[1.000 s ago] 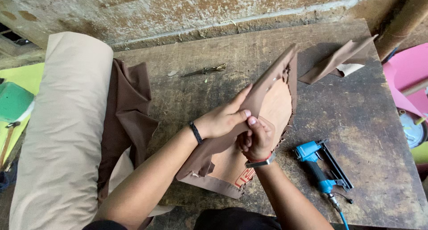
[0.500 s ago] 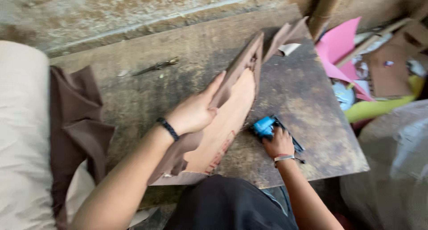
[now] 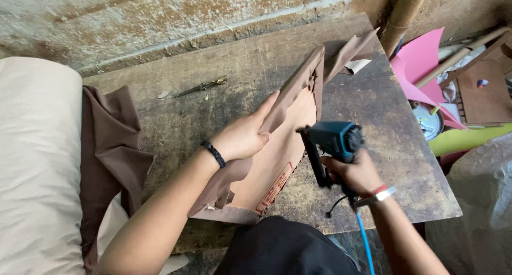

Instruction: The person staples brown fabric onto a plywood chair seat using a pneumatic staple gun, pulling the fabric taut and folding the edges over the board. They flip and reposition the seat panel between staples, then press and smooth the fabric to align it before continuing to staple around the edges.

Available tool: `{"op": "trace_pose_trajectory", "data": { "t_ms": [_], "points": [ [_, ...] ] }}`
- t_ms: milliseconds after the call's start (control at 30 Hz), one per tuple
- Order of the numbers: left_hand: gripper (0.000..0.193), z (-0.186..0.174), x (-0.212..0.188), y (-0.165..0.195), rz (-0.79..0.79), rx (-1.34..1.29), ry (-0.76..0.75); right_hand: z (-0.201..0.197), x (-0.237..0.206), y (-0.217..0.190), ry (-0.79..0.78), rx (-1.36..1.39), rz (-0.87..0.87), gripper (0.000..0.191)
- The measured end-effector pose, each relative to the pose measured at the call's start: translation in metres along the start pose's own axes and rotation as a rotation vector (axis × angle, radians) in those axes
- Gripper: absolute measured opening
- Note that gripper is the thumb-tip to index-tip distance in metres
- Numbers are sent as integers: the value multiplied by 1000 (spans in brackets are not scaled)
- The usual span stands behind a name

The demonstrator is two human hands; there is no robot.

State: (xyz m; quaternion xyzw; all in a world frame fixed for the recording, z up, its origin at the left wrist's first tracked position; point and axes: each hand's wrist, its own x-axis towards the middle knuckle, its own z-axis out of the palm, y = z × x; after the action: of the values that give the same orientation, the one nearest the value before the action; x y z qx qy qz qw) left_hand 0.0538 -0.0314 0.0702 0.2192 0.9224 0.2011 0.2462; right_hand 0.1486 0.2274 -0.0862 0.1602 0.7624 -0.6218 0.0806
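My left hand (image 3: pixel 242 136) presses brown fabric (image 3: pixel 298 88) against the edge of a tilted plywood panel (image 3: pixel 277 152) that stands on a worn wooden table (image 3: pixel 234 99). The fabric wraps over the panel's upper and left edges. My right hand (image 3: pixel 354 174) grips a blue pneumatic staple gun (image 3: pixel 333 144), lifted off the table with its black nose held against the panel's right side. A blue air hose (image 3: pixel 365 240) runs down from the gun past my wrist.
Small scissors (image 3: pixel 202 86) lie on the far part of the table. Loose brown cloth (image 3: pixel 112 147) and a large beige cushion (image 3: pixel 37 163) sit at the left. Pink sheets (image 3: pixel 421 67), wooden boards (image 3: pixel 482 94) and a plastic-wrapped bundle (image 3: pixel 480 200) crowd the floor at right.
My right hand left the panel, reached to the staple gun lying on the table, picked it up and brought it to the panel. The left hand kept holding the fabric.
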Motion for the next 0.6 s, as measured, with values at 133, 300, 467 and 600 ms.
{"op": "trace_pose_trajectory", "data": {
  "t_ms": [133, 300, 467, 600],
  "points": [
    [95, -3, -2, 2, -40, 19, -43, 6, -25, -58, 7, 160, -310, 41],
    [99, 2, -1, 3, 25, 70, 23, 5, -26, -81, -27, 101, -312, 27],
    [105, 13, 3, 3, 113, 70, 73, 7, -47, -76, -68, 116, -237, 38],
    [113, 15, 0, 4, 124, 99, 66, 15, -64, -79, -71, 63, -319, 38]
  ]
}}
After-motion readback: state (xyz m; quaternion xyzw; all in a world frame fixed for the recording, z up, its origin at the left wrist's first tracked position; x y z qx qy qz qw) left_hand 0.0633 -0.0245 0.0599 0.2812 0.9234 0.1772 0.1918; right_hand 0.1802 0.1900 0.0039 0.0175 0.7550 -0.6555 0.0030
